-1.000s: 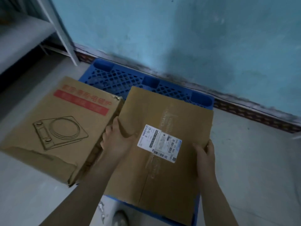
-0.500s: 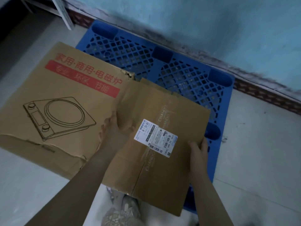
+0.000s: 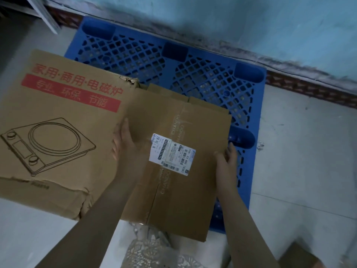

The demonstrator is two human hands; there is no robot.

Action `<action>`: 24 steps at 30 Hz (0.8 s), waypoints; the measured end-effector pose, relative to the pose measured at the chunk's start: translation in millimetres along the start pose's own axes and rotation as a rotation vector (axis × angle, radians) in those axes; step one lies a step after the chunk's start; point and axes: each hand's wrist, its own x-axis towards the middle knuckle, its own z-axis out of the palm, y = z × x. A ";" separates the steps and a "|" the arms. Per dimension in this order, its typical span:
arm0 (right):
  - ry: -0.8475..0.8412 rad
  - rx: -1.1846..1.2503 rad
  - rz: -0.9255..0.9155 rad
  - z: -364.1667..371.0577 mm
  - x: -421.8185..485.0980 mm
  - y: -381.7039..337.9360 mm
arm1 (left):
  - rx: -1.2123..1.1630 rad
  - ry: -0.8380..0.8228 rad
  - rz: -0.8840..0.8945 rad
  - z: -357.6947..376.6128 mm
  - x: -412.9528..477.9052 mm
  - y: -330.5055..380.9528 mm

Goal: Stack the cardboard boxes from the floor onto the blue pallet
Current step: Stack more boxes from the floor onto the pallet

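left hand (image 3: 123, 144): flat on labelled box (image 3: 173, 200)
right hand (image 3: 228, 159): grips box edge
risk: overhangs blue pallet (image 3: 212, 84) front, may tip

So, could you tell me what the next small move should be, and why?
Probably slide the labelled box forward before letting go: the left hand presses one side, the right hand grips the other, yet its near edge seems to hang past the front of the pallet, while bare grid lies beyond.
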 end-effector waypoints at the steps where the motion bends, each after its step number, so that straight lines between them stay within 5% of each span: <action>1: 0.010 0.042 -0.028 -4.7 1.0 -3.6 | -0.132 -0.020 0.008 2.3 -4.2 10.8; 6: 0.043 0.133 -0.149 -40.6 5.8 -22.0 | -0.404 -0.113 0.106 25.3 -37.0 65.4; 13: 0.036 0.261 -0.202 -141.6 12.4 -22.4 | -0.447 -0.309 0.205 112.5 -114.2 123.3; 24: 0.296 0.338 -0.167 -467.4 54.6 60.0 | -0.327 -0.628 0.264 354.4 -317.8 189.1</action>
